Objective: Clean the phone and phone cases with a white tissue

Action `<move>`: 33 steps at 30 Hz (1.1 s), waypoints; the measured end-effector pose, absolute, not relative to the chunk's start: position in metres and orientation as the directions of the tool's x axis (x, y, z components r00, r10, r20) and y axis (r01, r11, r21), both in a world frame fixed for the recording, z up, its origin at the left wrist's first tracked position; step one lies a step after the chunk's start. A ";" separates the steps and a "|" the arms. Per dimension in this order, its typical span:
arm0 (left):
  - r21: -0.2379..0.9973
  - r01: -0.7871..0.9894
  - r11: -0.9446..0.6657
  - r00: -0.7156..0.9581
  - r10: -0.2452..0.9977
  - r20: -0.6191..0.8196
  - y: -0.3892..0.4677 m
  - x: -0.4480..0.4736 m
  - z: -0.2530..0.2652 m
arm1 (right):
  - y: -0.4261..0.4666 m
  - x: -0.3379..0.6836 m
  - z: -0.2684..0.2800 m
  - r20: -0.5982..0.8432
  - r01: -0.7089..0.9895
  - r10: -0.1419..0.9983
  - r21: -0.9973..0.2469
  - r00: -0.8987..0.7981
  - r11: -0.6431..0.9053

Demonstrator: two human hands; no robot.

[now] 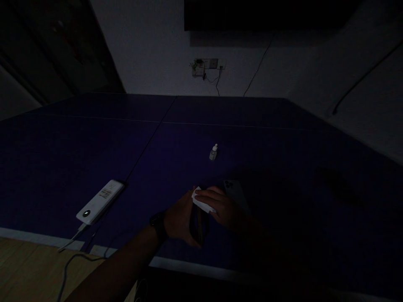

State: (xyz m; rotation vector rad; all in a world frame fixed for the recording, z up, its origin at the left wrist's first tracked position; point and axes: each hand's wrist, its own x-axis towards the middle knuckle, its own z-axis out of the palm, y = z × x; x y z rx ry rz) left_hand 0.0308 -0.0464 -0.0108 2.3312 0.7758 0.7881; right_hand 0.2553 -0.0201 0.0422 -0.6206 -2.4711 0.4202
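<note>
My left hand (181,220), with a dark watch on its wrist, is closed around a dark object (199,224) with a brownish strip along it. The dim light hides what kind of thing it is. A folded white wipe (203,203) is gripped in my right hand (223,209) and pressed against the upper end of that object. Just beyond my right hand lies a grey phone (236,193), camera side up and partly covered by the hand. Farther off, a small clear bottle (213,153) with a white cap is on the blue table.
To the left, a white power bank (100,201) with a small lit display lies on the blue table (151,167). Its cable (71,243) runs over the front edge. Sockets (208,63) with cords are on the back wall, below a dark panel (264,14).
</note>
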 end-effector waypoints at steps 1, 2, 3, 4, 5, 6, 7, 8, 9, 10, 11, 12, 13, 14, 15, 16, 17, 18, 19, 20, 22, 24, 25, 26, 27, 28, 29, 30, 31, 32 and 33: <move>0.649 0.332 -0.684 0.658 0.661 0.361 -0.047 0.031 -0.011 | -0.019 0.254 0.043 0.443 0.354 0.520 -0.405 -0.730 0.843; 0.648 0.329 -0.687 0.658 0.659 0.364 -0.047 0.031 -0.012 | -0.019 0.253 0.043 0.454 0.365 0.524 -0.394 -0.721 0.844; 0.646 0.333 -0.687 0.658 0.660 0.363 -0.047 0.030 -0.014 | -0.021 0.252 0.043 0.468 0.364 0.517 -0.382 -0.717 0.849; 0.644 0.342 -0.684 0.657 0.664 0.356 -0.048 0.029 -0.016 | -0.025 0.251 0.043 0.483 0.347 0.498 -0.370 -0.721 0.862; 0.643 0.355 -0.678 0.652 0.673 0.349 -0.048 0.029 -0.018 | -0.031 0.251 0.043 0.496 0.319 0.469 -0.359 -0.731 0.877; 0.643 0.367 -0.672 0.648 0.681 0.341 -0.049 0.028 -0.020 | -0.039 0.252 0.043 0.500 0.288 0.440 -0.353 -0.746 0.890; 0.644 0.378 -0.665 0.645 0.688 0.332 -0.050 0.027 -0.022 | -0.048 0.254 0.043 0.489 0.263 0.418 -0.355 -0.765 0.897; 0.647 0.386 -0.657 0.643 0.695 0.322 -0.050 0.026 -0.023 | -0.056 0.257 0.042 0.466 0.247 0.405 -0.364 -0.786 0.898; 0.652 0.390 -0.650 0.642 0.700 0.313 -0.051 0.026 -0.024 | -0.064 0.259 0.041 0.432 0.239 0.399 -0.378 -0.809 0.894; 0.658 0.390 -0.645 0.646 0.700 0.304 -0.051 0.026 -0.024 | -0.069 0.262 0.040 0.393 0.238 0.395 -0.391 -0.831 0.889; 0.661 0.388 -0.642 0.651 0.699 0.297 -0.051 0.026 -0.024 | -0.072 0.264 0.039 0.359 0.239 0.391 -0.399 -0.848 0.885; 0.663 0.389 -0.640 0.649 0.701 0.296 -0.051 0.026 -0.023 | -0.071 0.265 0.037 0.343 0.241 0.387 -0.398 -0.856 0.885; 0.661 0.390 -0.641 0.645 0.703 0.301 -0.051 0.026 -0.021 | -0.066 0.266 0.036 0.349 0.245 0.390 -0.391 -0.852 0.887; 0.653 0.389 -0.650 0.645 0.698 0.310 -0.051 0.027 -0.019 | -0.059 0.265 0.035 0.373 0.255 0.400 -0.381 -0.837 0.889; 0.643 0.385 -0.662 0.649 0.689 0.321 -0.050 0.027 -0.016 | -0.049 0.263 0.035 0.407 0.268 0.415 -0.371 -0.814 0.889; 0.634 0.378 -0.675 0.654 0.679 0.333 -0.049 0.028 -0.013 | -0.039 0.261 0.035 0.441 0.287 0.436 -0.366 -0.784 0.885; 0.628 0.368 -0.686 0.659 0.669 0.344 -0.049 0.029 -0.011 | -0.028 0.258 0.036 0.473 0.296 0.448 -0.361 -0.759 0.884; 0.627 0.355 -0.694 0.666 0.658 0.351 -0.048 0.029 -0.008 | -0.019 0.255 0.036 0.481 0.315 0.468 -0.366 -0.741 0.876; 0.629 0.345 -0.697 0.668 0.653 0.356 -0.047 0.030 -0.006 | -0.012 0.253 0.037 0.485 0.326 0.481 -0.370 -0.730 0.870; 0.633 0.339 -0.696 0.666 0.653 0.360 -0.047 0.030 -0.005 | -0.009 0.251 0.038 0.486 0.333 0.489 -0.375 -0.724 0.865; 0.634 0.340 -0.695 0.663 0.655 0.362 -0.047 0.030 -0.005 | -0.012 0.250 0.037 0.495 0.323 0.484 -0.378 -0.721 0.867; 0.630 0.343 -0.697 0.662 0.655 0.364 -0.047 0.029 -0.009 | -0.028 0.252 0.035 0.502 0.291 0.454 -0.371 -0.736 0.882; 0.631 0.344 -0.695 0.660 0.657 0.364 -0.047 0.028 -0.012 | -0.039 0.255 0.034 0.489 0.279 0.439 -0.368 -0.754 0.887; 0.633 0.346 -0.692 0.659 0.660 0.361 -0.048 0.028 -0.014 | -0.051 0.258 0.033 0.461 0.269 0.424 -0.365 -0.779 0.891; 0.636 0.348 -0.689 0.660 0.662 0.355 -0.048 0.027 -0.016 | -0.062 0.262 0.033 0.421 0.264 0.411 -0.364 -0.809 0.893; 0.638 0.351 -0.685 0.662 0.664 0.348 -0.048 0.027 -0.018 | -0.072 0.266 0.034 0.384 0.256 0.394 -0.363 -0.835 0.896; 0.639 0.356 -0.682 0.667 0.664 0.338 -0.048 0.027 -0.019 | -0.080 0.269 0.036 0.361 0.245 0.378 -0.364 -0.853 0.899; 0.638 0.362 -0.680 0.672 0.665 0.327 -0.048 0.026 -0.020 | -0.085 0.271 0.038 0.351 0.232 0.364 -0.365 -0.863 0.902; 0.637 0.365 -0.679 0.676 0.664 0.319 -0.048 0.026 -0.020 | -0.087 0.272 0.040 0.347 0.226 0.358 -0.366 -0.867 0.903; 0.638 0.366 -0.678 0.679 0.663 0.316 -0.048 0.026 -0.020 | -0.086 0.271 0.042 0.351 0.228 0.360 -0.364 -0.865 0.903; 0.640 0.365 -0.677 0.677 0.664 0.316 -0.047 0.026 -0.019 | -0.082 0.270 0.043 0.356 0.241 0.370 -0.358 -0.858 0.902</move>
